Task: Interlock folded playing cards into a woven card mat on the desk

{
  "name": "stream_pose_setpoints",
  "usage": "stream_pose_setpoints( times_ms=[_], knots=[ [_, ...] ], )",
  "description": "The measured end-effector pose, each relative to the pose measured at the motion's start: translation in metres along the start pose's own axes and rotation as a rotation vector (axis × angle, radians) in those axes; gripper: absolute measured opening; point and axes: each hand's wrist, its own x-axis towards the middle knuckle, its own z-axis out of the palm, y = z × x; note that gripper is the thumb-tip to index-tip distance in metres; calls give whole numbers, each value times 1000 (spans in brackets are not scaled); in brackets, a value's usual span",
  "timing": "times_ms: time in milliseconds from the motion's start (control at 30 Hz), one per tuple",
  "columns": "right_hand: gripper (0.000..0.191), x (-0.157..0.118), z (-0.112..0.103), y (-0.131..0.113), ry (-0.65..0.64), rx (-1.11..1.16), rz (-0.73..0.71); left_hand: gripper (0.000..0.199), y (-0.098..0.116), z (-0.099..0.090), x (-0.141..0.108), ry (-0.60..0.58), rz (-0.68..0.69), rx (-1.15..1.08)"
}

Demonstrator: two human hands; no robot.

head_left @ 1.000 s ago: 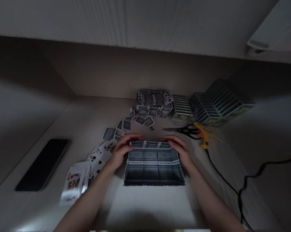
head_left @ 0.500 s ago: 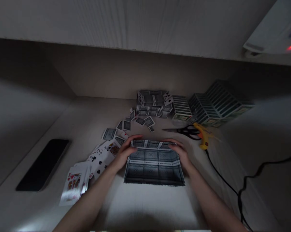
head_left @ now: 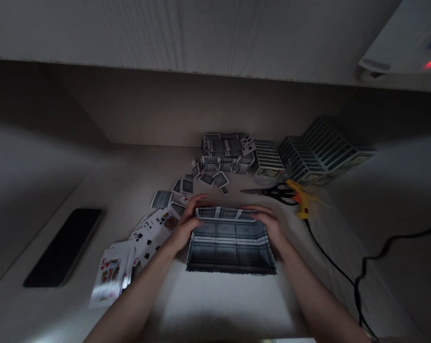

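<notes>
An open box made of playing cards [head_left: 224, 242], patterned backs showing inside, is held between both hands in the middle of the view. My left hand [head_left: 186, 226] grips its upper left corner, thumb over the rim and fingers behind. At the upper right corner my right hand [head_left: 271, 226] holds it the same way. Left of the box lie fanned loose cards [head_left: 149, 238] and a stack with a king of hearts on top [head_left: 108, 276]. Small cut card pieces [head_left: 206, 179] are scattered behind the box.
A black phone [head_left: 63, 247] lies at the left. Behind stand a card-covered box [head_left: 226, 147] and striped card structures [head_left: 317, 155]. Scissors [head_left: 278, 193] and a yellow glue gun [head_left: 303, 202] with a black cord [head_left: 330, 259] lie at the right. A shelf [head_left: 201, 38] overhangs the back.
The box and both hands have shifted very slightly to the right in the view. The grip looks the same.
</notes>
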Motion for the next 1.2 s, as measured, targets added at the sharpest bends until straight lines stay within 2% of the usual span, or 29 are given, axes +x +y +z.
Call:
stream_pose_setpoints(
  times_ms=[100,267,333,433,500,567,633,733,900,967,1033,1133,1200],
  knots=[
    [25,0,-6,3,86,-92,-47,55,2,1,3,43,29,-56],
    [26,-6,-4,8,320,-89,-191,43,8,0,4,126,45,-165],
    [24,-10,-3,6,283,-124,-267,44,8,-2,3,207,52,-125],
    [27,-14,-6,2,173,-176,-315,35,5,-6,2,412,47,17],
    [33,-13,-9,1,89,-132,-275,25,2,-10,2,556,36,40],
    [35,-10,-10,2,5,-18,-201,19,1,-12,1,647,30,19],
    [33,-5,-6,4,-56,116,-148,22,1,-11,-1,651,24,23],
    [36,-1,7,5,-129,230,-134,28,4,-3,-5,537,10,91],
    [54,-6,25,-1,-183,159,-173,29,7,15,-12,259,41,105],
    [53,-8,26,-1,-190,102,-145,33,6,18,-13,214,81,99],
    [48,-8,25,1,-155,69,-124,30,2,19,-14,274,89,160],
    [40,-8,23,8,-38,24,-155,16,-5,18,-16,461,71,349],
    [34,-8,23,11,48,-8,-176,11,-7,17,-18,519,88,465]
  ],
)
